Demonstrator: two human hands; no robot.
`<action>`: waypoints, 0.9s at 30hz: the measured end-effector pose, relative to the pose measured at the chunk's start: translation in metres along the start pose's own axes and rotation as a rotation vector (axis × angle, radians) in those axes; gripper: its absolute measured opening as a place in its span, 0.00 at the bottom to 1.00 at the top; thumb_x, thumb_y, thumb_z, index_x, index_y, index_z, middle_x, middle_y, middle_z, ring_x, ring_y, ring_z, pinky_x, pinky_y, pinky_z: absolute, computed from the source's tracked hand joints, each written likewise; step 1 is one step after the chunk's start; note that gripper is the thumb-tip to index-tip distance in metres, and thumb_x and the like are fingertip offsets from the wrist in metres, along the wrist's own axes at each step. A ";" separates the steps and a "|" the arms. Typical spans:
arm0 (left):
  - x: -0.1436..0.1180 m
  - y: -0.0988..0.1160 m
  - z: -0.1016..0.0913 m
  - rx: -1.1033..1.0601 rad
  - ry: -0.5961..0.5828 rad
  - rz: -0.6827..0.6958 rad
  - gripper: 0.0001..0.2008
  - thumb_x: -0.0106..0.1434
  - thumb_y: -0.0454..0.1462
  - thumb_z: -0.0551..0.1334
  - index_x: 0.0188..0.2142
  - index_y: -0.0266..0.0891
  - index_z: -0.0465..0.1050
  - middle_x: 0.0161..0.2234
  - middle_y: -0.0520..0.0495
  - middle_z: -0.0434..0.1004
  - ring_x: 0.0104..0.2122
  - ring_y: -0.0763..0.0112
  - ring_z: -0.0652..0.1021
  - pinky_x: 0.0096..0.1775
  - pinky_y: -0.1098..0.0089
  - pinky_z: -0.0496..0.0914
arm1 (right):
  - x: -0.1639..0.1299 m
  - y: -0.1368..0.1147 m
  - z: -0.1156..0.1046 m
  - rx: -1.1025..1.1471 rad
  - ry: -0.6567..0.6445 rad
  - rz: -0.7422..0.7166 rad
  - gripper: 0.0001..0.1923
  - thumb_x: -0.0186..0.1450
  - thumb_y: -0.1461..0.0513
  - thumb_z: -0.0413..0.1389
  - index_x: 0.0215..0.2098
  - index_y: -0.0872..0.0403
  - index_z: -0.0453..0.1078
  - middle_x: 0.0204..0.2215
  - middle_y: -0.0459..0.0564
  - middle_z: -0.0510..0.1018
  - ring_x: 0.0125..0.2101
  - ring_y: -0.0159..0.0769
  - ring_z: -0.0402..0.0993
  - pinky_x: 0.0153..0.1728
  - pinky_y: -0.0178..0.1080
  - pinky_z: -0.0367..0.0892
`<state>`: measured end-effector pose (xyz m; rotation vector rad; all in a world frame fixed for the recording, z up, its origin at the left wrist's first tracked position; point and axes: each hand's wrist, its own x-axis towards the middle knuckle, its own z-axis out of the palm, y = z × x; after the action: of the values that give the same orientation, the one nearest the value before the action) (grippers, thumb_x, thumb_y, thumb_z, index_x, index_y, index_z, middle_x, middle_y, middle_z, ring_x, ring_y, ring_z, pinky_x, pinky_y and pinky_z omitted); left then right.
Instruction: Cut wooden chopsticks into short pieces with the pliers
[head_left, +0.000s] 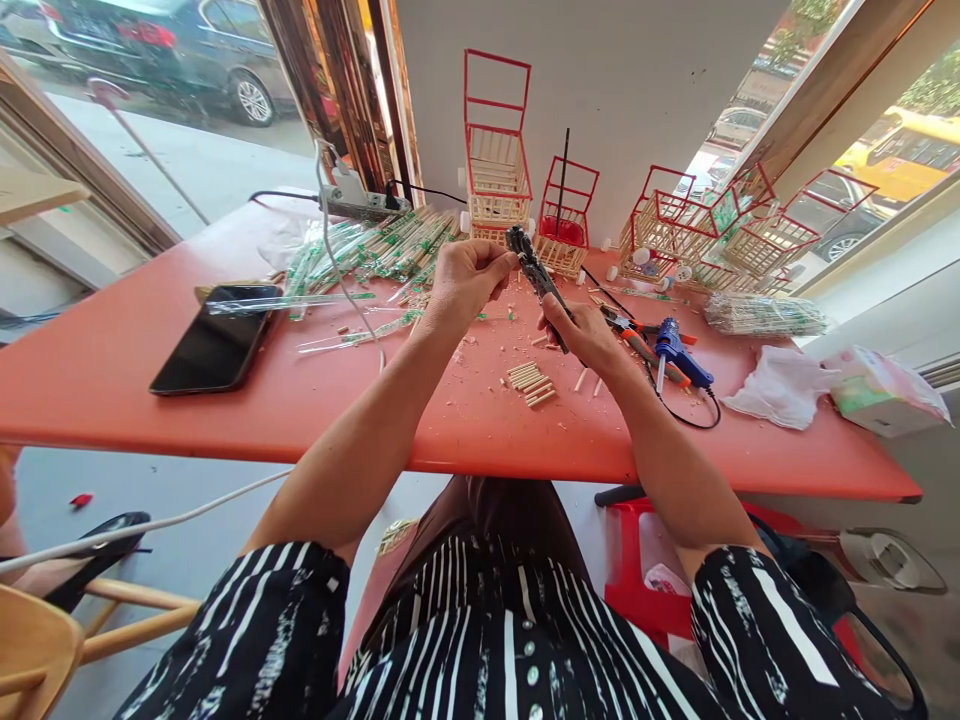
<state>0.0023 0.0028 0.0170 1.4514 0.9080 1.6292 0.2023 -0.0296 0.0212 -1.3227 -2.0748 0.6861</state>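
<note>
You've got the red table [112, 370] with bare room lower center near its front edge, one phone [216, 340] left of center, one blue glue gun [679, 355] right, and mid-frame your right hand [585, 335] gripping the black pliers [536, 275] while your left hand [465, 280] pinches at their tip.

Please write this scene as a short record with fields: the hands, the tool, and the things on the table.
left hand: pinches something at the tool's head; too small to tell
right hand: grips the handles of the black metal pliers
table: red tabletop
near the hands: short cut wooden sticks, blue glue gun
left side: black smartphone
back: red-framed stick baskets
</note>
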 end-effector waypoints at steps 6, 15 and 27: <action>0.002 -0.003 -0.001 0.026 0.006 -0.011 0.13 0.61 0.37 0.72 0.23 0.39 0.76 0.15 0.54 0.66 0.16 0.80 0.63 0.20 0.73 0.56 | -0.001 -0.001 -0.002 -0.086 0.022 -0.027 0.47 0.65 0.25 0.36 0.28 0.55 0.72 0.23 0.50 0.75 0.26 0.35 0.72 0.29 0.36 0.60; -0.002 0.009 0.002 -0.016 -0.005 -0.081 0.16 0.63 0.29 0.69 0.20 0.37 0.72 0.15 0.54 0.65 0.15 0.82 0.63 0.20 0.72 0.55 | 0.001 0.003 0.002 -0.133 0.048 -0.037 0.48 0.63 0.23 0.33 0.25 0.54 0.68 0.21 0.49 0.71 0.25 0.35 0.68 0.28 0.37 0.56; -0.003 0.014 -0.001 -0.054 -0.053 -0.125 0.17 0.65 0.26 0.66 0.20 0.35 0.71 0.15 0.53 0.64 0.16 0.82 0.61 0.21 0.73 0.51 | -0.002 0.000 0.004 -0.214 0.150 -0.107 0.42 0.63 0.23 0.34 0.22 0.50 0.48 0.20 0.43 0.52 0.23 0.28 0.50 0.27 0.39 0.44</action>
<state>0.0008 -0.0057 0.0277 1.3669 0.8999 1.5060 0.1999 -0.0320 0.0183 -1.3215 -2.1234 0.3159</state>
